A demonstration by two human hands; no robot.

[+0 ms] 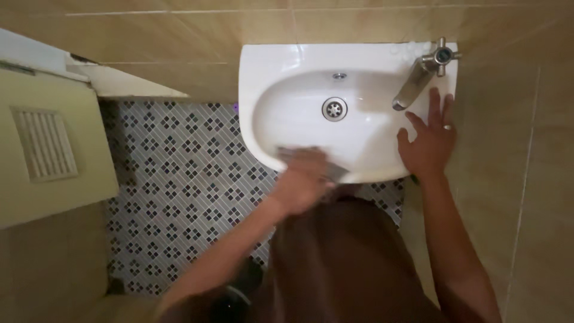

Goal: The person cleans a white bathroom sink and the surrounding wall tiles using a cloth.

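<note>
A small white wall sink (269, 66) hangs against a tan tiled wall, with a metal drain (334, 109) in its bowl and a chrome tap (418, 81) at its right rear. My left hand (302, 179) is blurred and closed on a grey cloth or sponge (335, 169) pressed on the sink's near rim. My right hand (429, 139) lies flat with fingers spread on the sink's right rim, just below the tap, a ring on one finger.
Below the sink is a floor of small patterned mosaic tiles (179, 179). A cream door with a vent grille (45, 143) stands at the left. Tan wall tiles (514, 179) close in on the right.
</note>
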